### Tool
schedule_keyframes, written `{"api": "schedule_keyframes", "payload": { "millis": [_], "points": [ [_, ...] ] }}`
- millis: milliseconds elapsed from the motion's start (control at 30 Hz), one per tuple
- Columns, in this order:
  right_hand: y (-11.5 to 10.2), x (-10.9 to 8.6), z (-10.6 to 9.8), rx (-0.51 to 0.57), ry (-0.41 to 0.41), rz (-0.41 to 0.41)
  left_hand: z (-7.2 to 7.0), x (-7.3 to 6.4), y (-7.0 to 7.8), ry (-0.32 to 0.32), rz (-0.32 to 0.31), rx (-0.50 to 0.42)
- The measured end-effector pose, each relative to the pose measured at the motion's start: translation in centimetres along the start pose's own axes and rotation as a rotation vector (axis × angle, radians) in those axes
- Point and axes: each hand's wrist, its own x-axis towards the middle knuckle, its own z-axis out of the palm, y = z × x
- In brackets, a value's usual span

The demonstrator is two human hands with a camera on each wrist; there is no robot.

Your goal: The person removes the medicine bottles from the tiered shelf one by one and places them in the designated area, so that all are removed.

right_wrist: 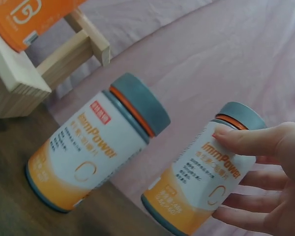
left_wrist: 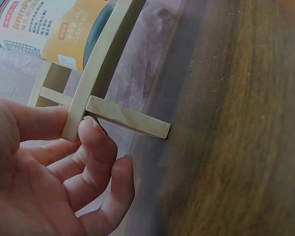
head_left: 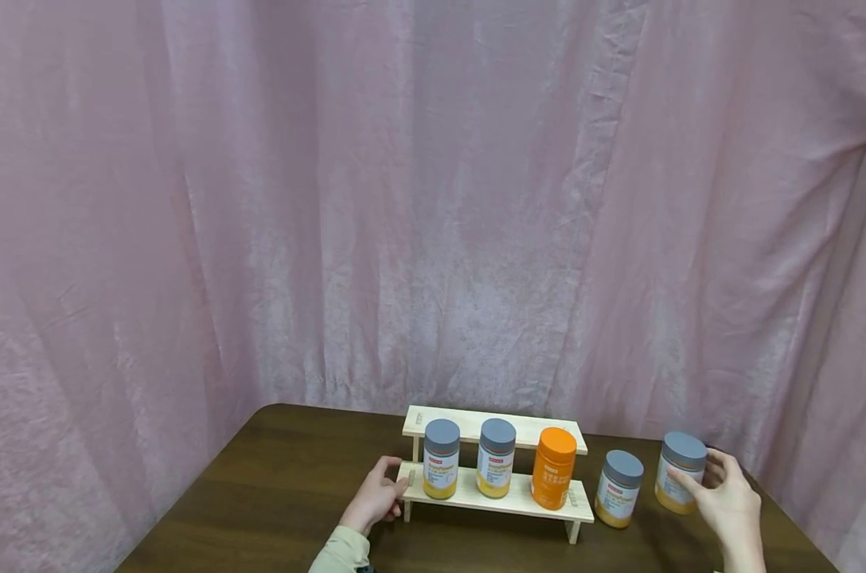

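My left hand [head_left: 377,495] pinches the left end of the lower board of a pale wooden two-tier rack [head_left: 520,492], thumb on top and fingers curled beneath, as the left wrist view shows. With my right hand [head_left: 730,503] I grip a supplement bottle [head_left: 667,479] with a grey lid and a white and yellow label, thumb across its front and fingers behind. Just left of it stands a matching bottle [head_left: 618,500], upright on the table beside the rack. On the lower board are two more grey-lidded bottles [head_left: 441,469] and an orange bottle [head_left: 553,476] at the right.
The rack's upper board [head_left: 469,422] runs behind the bottles and bears nothing. Everything stands on a dark brown wooden table [head_left: 261,493]. A pink curtain [head_left: 433,239] hangs close behind the table's far edge and along the sides.
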Motion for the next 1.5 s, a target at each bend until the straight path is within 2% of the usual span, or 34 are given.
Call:
{"api": "schedule_keyframes", "payload": {
  "millis": [100, 667, 867, 1167, 1300, 1500],
  "points": [
    [0.6, 0.1, 0.2, 0.003, -0.035, 0.026, 0.0, 0.0, -0.1, -0.003, -0.001, -0.004],
    [2.7, 0.3, 0.9, -0.052, -0.144, 0.032, -0.1, 0.1, -0.4, -0.010, -0.014, -0.007],
    [3.6, 0.5, 1.3, -0.025, -0.236, 0.058, -0.3, 0.1, -0.1, -0.007, -0.017, -0.006],
    [3.6, 0.7, 1.5, 0.016, -0.287, 0.096, -0.3, -0.1, 0.2, -0.001, -0.008, -0.002],
    [3.2, 0.6, 1.4, 0.014, -0.291, 0.080, -0.2, -0.1, 0.1, 0.003, -0.003, -0.002],
    [1.6, 0.9, -0.4, -0.059, -0.387, -0.012, -0.2, 0.0, 0.1, 0.004, -0.001, -0.002]
  ]
}}
